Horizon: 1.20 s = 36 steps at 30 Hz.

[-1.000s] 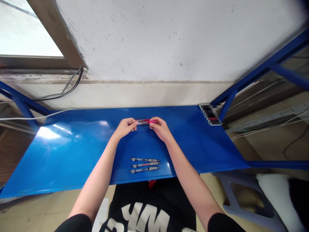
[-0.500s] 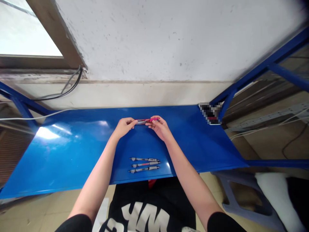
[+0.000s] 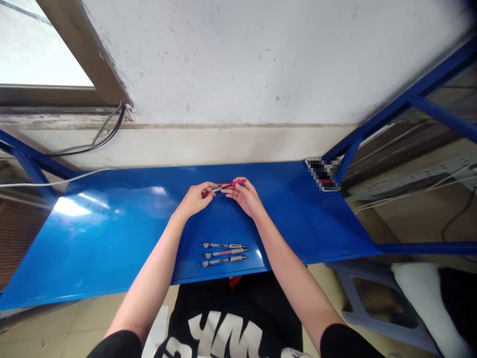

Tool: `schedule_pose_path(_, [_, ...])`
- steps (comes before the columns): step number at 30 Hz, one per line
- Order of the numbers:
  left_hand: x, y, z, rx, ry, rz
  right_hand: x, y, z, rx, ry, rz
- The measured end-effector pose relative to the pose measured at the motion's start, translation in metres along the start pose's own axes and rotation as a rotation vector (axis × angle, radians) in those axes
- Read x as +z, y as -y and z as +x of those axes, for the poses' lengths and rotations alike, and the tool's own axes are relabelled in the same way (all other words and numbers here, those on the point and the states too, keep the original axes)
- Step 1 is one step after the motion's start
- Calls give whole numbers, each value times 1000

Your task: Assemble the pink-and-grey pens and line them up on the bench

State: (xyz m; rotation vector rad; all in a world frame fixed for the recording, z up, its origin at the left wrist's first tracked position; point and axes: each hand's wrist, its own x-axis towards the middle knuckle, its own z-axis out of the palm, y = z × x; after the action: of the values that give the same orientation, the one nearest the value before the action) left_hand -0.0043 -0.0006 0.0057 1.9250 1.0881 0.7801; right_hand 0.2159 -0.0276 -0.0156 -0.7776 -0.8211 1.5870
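Blue tabletop (image 3: 122,238) spreads beneath you! Your left hand (image 3: 197,199) pinches the slim pens (image 3: 218,189) between your hands, your right hand (image 3: 246,198) grips their pink end, and three grey pens (image 3: 223,253) lie nearer you.

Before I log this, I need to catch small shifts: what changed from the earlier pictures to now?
The left hand edged right, nearing the right hand; the held pens now tilt, pink end raised. Both hands kept hold. Three pens on the blue table stayed put.
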Motion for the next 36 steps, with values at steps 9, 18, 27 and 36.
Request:
schedule_pose_path(9, [4, -9, -1, 136, 21, 127, 3, -6, 1, 50, 31, 21])
schedule_pose_path(18, [2, -8, 0, 98, -19, 208, -2, -6, 4, -52, -89, -26])
schedule_pose_path(27, [3, -4, 0, 92, -3, 197, -2, -5, 3, -46, -70, -23])
schedule_pose_path(36, [0, -8, 0, 102, -11, 211, -4, -4, 5, -69, -115, -27])
